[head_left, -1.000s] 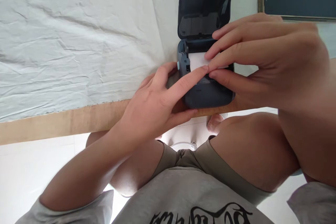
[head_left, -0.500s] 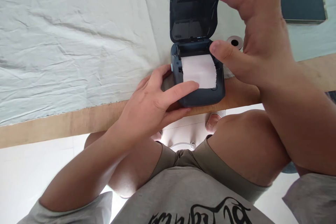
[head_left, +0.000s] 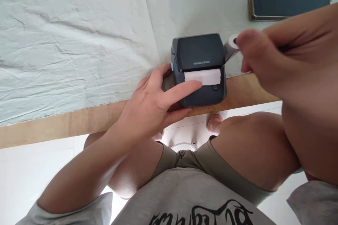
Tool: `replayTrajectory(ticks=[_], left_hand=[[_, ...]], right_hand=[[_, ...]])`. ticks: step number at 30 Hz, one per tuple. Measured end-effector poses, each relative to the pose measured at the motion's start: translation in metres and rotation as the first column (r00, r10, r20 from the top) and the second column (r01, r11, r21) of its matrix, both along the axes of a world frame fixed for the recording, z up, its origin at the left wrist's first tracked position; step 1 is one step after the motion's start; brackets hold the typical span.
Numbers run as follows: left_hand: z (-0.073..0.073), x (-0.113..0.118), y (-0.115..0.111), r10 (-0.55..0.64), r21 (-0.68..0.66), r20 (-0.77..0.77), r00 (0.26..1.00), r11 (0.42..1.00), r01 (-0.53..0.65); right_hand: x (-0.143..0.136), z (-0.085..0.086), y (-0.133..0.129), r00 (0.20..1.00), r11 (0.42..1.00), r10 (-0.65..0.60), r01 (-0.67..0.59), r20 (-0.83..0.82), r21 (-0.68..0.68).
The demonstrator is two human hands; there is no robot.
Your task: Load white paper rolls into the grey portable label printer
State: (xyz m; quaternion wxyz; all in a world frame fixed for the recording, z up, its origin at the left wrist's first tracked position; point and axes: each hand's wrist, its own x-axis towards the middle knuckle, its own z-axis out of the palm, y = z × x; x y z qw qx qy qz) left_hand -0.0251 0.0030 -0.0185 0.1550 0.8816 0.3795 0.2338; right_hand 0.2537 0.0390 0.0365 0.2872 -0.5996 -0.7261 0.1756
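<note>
A dark blue label printer stands at the table's front edge with its lid down. White paper sticks out of the slot below the lid. My left hand grips the printer's left front side, its thumb pressing on the paper. Just right of the printer is a white paper roll with a dark core. My right hand is beside the roll, its thumb tip overlapping the roll's end; its fingers are curled, partly hidden and blurred, so whether it touches the roll is unclear.
A phone-like dark slab with a gold rim lies at the back right, behind my right hand. A wrinkled pale cloth covers the table, whose wooden front edge is bare. My legs are below it.
The printer's lid has swung from upright to down over the paper compartment. My right hand has left the lid and moved right and down, its fingers now curled. My left hand stays on the printer.
</note>
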Motion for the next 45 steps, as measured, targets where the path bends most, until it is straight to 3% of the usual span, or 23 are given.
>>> replayTrajectory(ticks=[3, 6, 9, 16, 23, 31, 40, 45], left_hand=[[0.002, 0.002, 0.000, 0.046, -0.017, -0.031, 0.998, 0.999, -0.047], [0.005, 0.005, -0.001, 0.092, -0.057, -0.057, 0.994, 0.994, -0.095], [0.008, 0.006, -0.002, 0.117, -0.110, -0.075, 0.990, 0.986, -0.125], [0.014, 0.006, -0.001, 0.141, -0.154, -0.067, 0.988, 0.977, -0.150], [0.017, 0.010, 0.000, 0.168, -0.131, -0.076, 0.983, 0.975, -0.177], [0.005, 0.010, 0.002, 0.197, -0.164, -0.046, 0.979, 0.966, -0.202], [0.008, 0.006, 0.003, 0.210, -0.152, -0.110, 0.971, 0.962, -0.226], [0.009, 0.001, 0.000, 0.200, -0.133, -0.109, 0.974, 0.968, -0.214]], right_hand=[[-0.008, 0.003, 0.004, 0.995, 0.995, 0.028, -0.019, 0.091, -0.098], [-0.014, 0.006, 0.011, 0.993, 0.964, 0.025, 0.005, 0.112, -0.265], [-0.014, 0.008, 0.014, 0.993, 0.938, 0.034, 0.007, 0.112, -0.346], [-0.002, 0.003, 0.020, 0.963, 0.921, 0.225, -0.160, 0.150, -0.355], [-0.018, 0.005, 0.016, 0.963, 0.877, 0.085, 0.049, 0.256, -0.479], [-0.006, -0.022, 0.004, 0.978, 0.924, 0.083, -0.003, 0.191, -0.383], [-0.021, -0.015, 0.001, 0.975, 0.960, 0.104, -0.047, 0.196, -0.275], [-0.024, -0.012, -0.002, 0.960, 0.936, 0.142, -0.050, 0.243, -0.348]])
